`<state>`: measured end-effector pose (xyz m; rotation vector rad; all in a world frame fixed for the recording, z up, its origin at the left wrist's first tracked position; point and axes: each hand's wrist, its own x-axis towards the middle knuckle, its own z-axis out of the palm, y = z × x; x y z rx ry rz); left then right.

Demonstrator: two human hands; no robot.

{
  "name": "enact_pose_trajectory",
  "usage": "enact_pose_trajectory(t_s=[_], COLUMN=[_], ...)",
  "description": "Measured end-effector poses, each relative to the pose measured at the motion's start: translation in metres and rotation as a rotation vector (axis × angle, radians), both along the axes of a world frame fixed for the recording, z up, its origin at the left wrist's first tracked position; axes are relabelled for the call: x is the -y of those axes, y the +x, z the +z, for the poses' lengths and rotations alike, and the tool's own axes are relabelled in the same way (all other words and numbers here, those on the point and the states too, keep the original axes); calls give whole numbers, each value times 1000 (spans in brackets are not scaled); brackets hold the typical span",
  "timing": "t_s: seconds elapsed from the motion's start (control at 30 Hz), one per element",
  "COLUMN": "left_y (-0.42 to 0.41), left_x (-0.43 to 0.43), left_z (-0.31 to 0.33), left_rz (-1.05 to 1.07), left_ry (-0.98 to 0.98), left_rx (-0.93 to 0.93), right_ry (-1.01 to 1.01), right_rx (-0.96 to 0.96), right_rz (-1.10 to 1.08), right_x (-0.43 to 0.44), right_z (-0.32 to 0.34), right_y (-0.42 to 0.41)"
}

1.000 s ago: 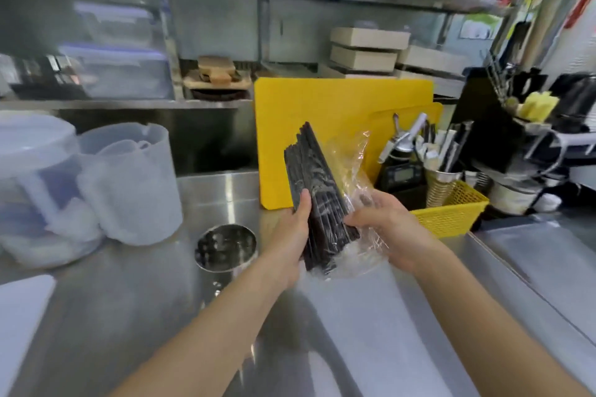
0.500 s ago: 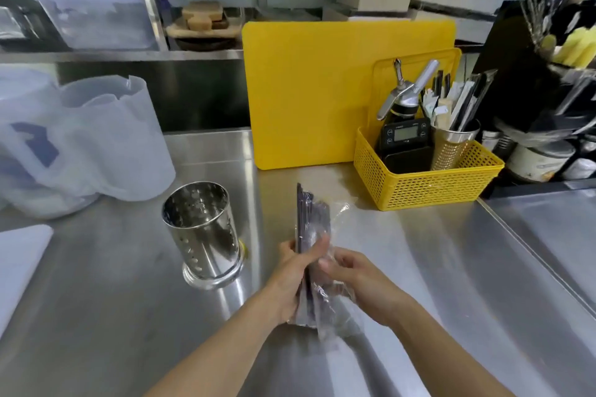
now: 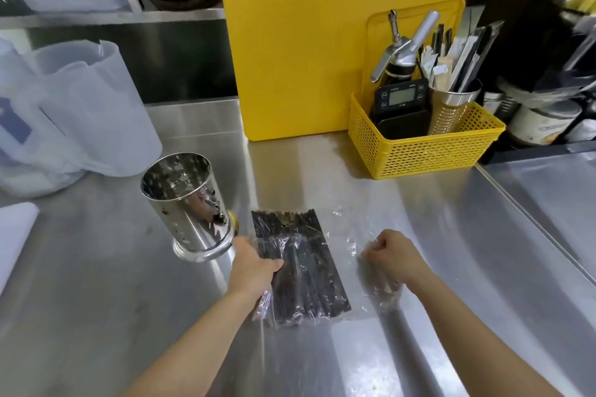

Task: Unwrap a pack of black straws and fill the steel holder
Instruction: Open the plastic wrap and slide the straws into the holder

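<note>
A pack of black straws (image 3: 300, 267) lies flat on the steel counter, still partly inside its clear plastic wrap (image 3: 348, 245), with the far ends of the straws bare. My left hand (image 3: 254, 271) presses on the pack's left edge, thumb on top. To the right, my right hand (image 3: 392, 256) is closed on the loose clear wrap, which is pulled out sideways. The perforated steel holder (image 3: 187, 206) stands empty just left of the pack, close to my left hand.
A yellow cutting board (image 3: 306, 51) leans at the back. A yellow basket (image 3: 422, 148) with a scale, a whipper and a utensil cup stands at the right. Translucent plastic jugs (image 3: 93, 109) sit at the left. A counter seam runs along the right.
The pack was held upright between both hands; now it lies flat on the counter. My right hand has moved right, pulling the wrap open. The view has tilted down.
</note>
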<state>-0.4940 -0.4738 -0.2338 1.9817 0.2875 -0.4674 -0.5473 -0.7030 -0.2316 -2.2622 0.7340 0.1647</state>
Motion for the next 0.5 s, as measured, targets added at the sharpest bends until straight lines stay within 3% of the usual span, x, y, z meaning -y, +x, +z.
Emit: enact_pose_trajectory(t_s=[0.1, 0.17, 0.23, 0.3, 0.4, 0.5], left_y=[-4, -3, -3, -1, 5, 14], left_x=[2, 1, 2, 3, 0, -9], left_z=[8, 6, 7, 5, 1, -1], left_rz=[-230, -436, -586, -600, -564, -615], left_ry=[456, 625, 600, 564, 534, 528], left_rx=[350, 543, 540, 491, 423, 376], right_ry=[-287, -469, -516, -487, -498, -468], right_rx=[4, 99, 276, 346, 271, 163], right_rz=[18, 135, 308, 470, 651, 656], right_x=[-5, -10, -17, -22, -31, -38], right_z=[-5, -8, -6, -7, -15, -18], right_y=[0, 1, 5, 13, 29, 43])
